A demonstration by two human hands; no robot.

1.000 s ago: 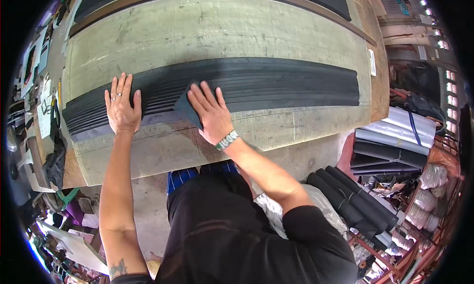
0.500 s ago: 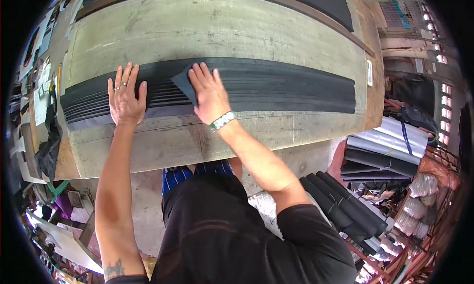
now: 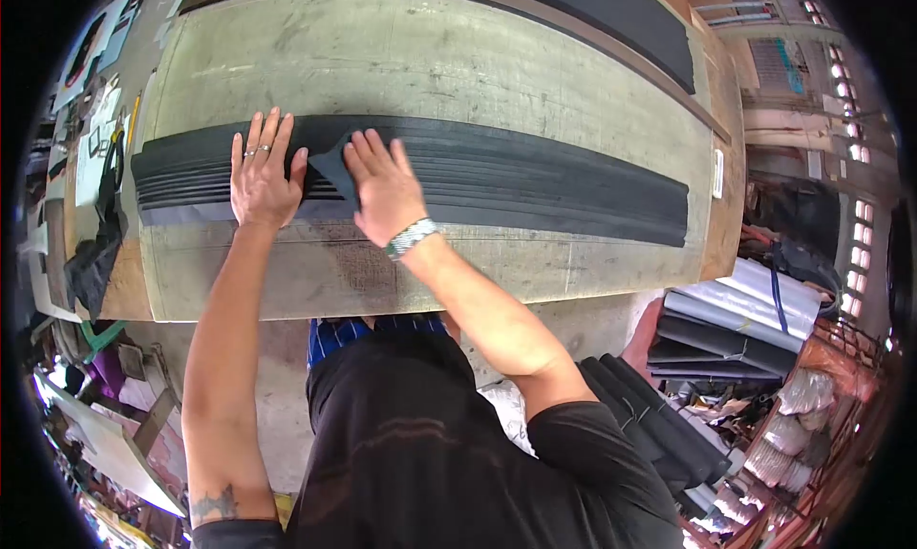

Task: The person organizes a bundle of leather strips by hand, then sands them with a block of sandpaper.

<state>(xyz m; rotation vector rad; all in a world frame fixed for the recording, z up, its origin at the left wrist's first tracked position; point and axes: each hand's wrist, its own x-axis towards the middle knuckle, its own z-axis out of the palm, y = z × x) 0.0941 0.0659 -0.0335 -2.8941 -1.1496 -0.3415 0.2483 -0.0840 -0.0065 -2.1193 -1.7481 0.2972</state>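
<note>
Hard to say what the small dark piece [image 3: 331, 170] under the right hand [image 3: 382, 194] really is: only one pointed corner pokes out past the fingers, the rest is covered by the palm. It could be cloth or a pad, no way to tell. The lens edges go black, and the clutter off the bench's left end is just a blur.

The main thing is the fanned stack of long black strips [image 3: 535, 181]. It lies lengthwise across the middle of the greenish workbench [image 3: 430, 62], edges stepped like ridges, matte and dark, with a greyer strip along the near side.

The left hand [image 3: 263, 175] lies flat on the strips with fingers spread, gripping nothing. The right hand is also flat with fingers straight, pinning the dark piece down rather than clutching it.

Compared to a second ago, both hands have slid left along the stack, and they're now just beside each other, almost touching.
</note>
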